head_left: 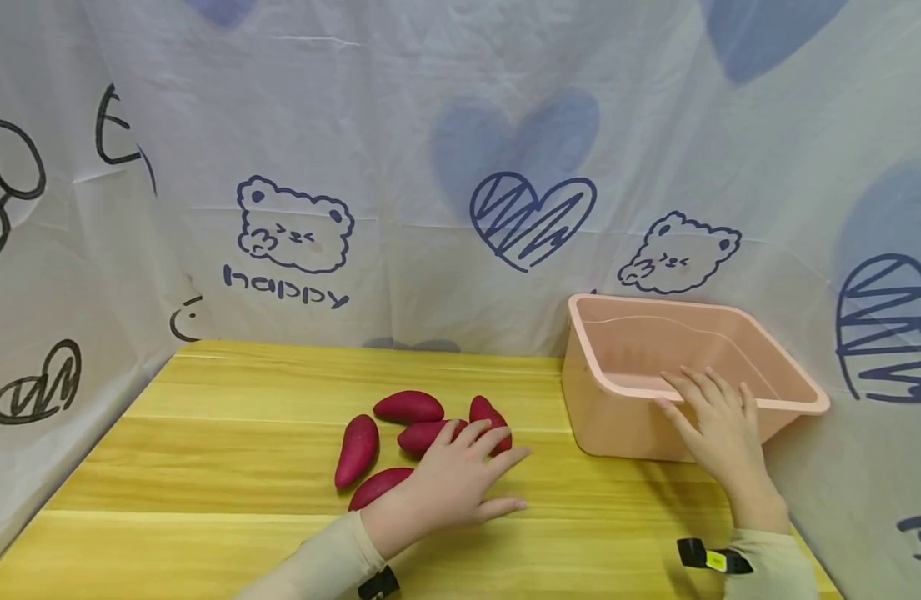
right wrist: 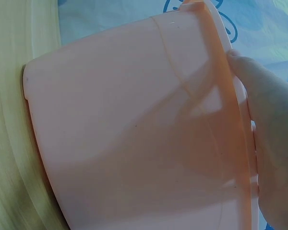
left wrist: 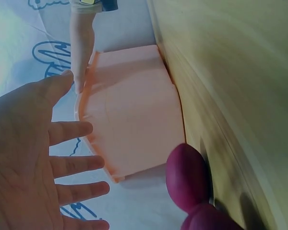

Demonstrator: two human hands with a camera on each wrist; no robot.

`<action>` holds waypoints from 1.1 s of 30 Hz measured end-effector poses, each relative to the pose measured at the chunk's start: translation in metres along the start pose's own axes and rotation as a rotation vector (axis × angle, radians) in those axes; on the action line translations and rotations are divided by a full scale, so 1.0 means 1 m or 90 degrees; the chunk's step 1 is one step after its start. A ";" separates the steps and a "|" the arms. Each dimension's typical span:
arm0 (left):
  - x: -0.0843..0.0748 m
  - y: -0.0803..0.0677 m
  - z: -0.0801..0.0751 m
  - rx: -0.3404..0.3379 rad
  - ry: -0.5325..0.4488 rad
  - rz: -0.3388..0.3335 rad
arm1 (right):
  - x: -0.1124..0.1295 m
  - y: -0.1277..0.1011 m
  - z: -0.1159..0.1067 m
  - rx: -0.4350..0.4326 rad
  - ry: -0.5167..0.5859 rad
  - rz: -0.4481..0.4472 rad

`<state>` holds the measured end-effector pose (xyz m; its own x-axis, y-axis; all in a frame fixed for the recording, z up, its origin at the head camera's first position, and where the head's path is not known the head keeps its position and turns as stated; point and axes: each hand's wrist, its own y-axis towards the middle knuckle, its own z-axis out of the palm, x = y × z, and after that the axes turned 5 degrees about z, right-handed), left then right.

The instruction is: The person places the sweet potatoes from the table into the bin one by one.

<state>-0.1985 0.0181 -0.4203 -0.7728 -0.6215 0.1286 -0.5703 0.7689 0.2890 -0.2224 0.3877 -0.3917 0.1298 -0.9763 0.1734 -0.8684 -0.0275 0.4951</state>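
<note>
Sweet potatoes, 5 of them, deep reddish-purple, smooth-skinned and tapered at the ends, lie in a loose cluster near the middle of the yellow wooden table. My left hand is spread flat above the cluster's right side, palm down, fingers straight and fanned apart, gripping nothing; its fingertips lie over 2 of the sweet potatoes, though I cannot tell whether they touch the skins. In the left wrist view the palm is wide open, and 2 purple tubers show beside it against the table.

To the right stands a pale pink plastic bin, rectangular with a rolled rim, its back against the printed cloth backdrop of bears and hearts. My right hand rests on the bin's near rim, fingers extended over the edge and pointing into the bin, pressing on the plastic rather than curling round it. The bin sits just beside the sweet potatoes, not touching them.
</note>
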 end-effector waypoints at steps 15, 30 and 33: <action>0.019 -0.039 0.003 0.001 0.021 -0.005 | 0.002 0.003 0.001 -0.003 0.004 -0.005; 0.026 -0.066 0.011 0.020 -0.008 -0.014 | -0.001 0.001 0.002 -0.002 -0.001 -0.003; 0.027 -0.067 0.010 0.022 -0.015 -0.016 | -0.002 0.000 0.002 -0.001 -0.004 0.000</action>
<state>-0.1839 -0.0489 -0.4462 -0.7641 -0.6374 0.0997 -0.5984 0.7580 0.2595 -0.2238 0.3894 -0.3932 0.1273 -0.9774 0.1686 -0.8676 -0.0274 0.4966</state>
